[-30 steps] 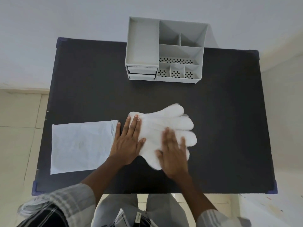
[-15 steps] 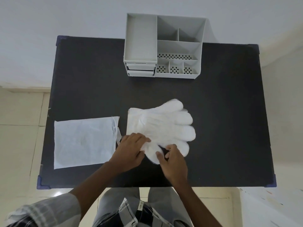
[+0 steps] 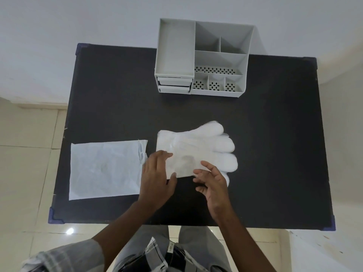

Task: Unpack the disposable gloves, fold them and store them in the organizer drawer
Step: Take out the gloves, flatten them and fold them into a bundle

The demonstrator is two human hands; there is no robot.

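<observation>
A stack of white disposable gloves lies flat in the middle of the black table, fingers pointing right. Its near edge is folded up over the stack. My left hand pinches that folded flap at its left end. My right hand holds the flap's right end with thumb and fingertips. The grey organizer stands at the table's far edge, its two small drawers shut at its front left.
The empty white glove packet lies flat at the table's left, just beside my left hand. A pale tiled floor surrounds the table. My legs and checked shirt show below the near edge.
Both hands slid from pressing flat on the gloves to the near edge, gripped it and lifted it up and over the stack.
</observation>
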